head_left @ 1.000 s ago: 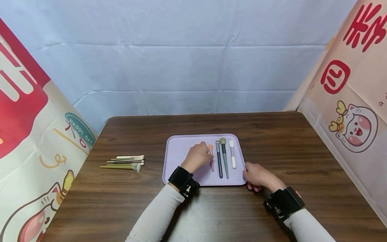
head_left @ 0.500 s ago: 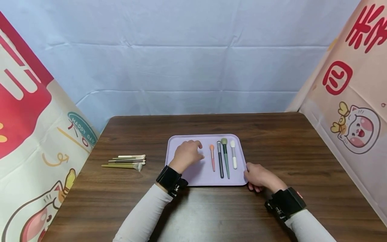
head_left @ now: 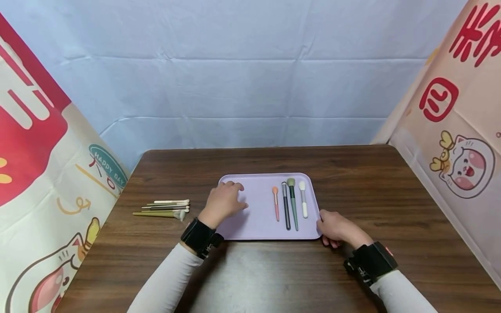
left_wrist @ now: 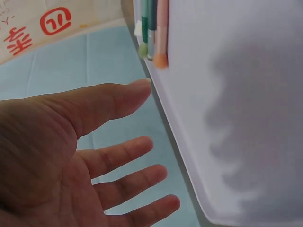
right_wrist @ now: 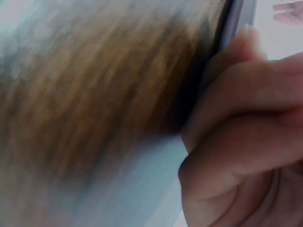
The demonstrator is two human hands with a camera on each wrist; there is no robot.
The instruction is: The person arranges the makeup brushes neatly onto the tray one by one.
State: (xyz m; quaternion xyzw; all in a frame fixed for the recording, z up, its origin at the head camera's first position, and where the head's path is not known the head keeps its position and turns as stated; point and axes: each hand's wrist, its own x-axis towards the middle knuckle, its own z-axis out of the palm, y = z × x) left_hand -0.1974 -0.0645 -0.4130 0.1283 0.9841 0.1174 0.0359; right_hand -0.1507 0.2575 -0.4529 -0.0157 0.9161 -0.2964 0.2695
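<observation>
The left hand [head_left: 224, 201] hung above the left part of a lilac tray [head_left: 256, 226], its thumb held wide of the spread fingers. The right hand [head_left: 339, 227] gripped the tray at its near right corner, the fingers curled by the rim. The tray lay on a dark wood-grain table [head_left: 352, 174], its long sides roughly parallel to the table's far edge and well apart from the left and right edges.

Four makeup brushes lay side by side in the right half of the tray, heads toward the table's far edge. Counting from the table's left edge, these were a pink brush with an orange head [head_left: 275, 204], a black-handled brush [head_left: 286, 213], a dark green brush [head_left: 293, 208] and a white-and-grey brush [head_left: 303, 202]. The head of the green brush lay just beside that of the black-handled one.

Between the tray and the table's left edge lay a bunch of slim brushes [head_left: 164, 208], handles toward that edge. An olive-handled brush [head_left: 156, 214] with a pale, splayed head lay on the bunch's near side. Beyond the table's far edge hung a creased pale blue cloth [head_left: 250, 87]; printed banners stood along the left [head_left: 35, 152] and right [head_left: 450, 174] edges.
</observation>
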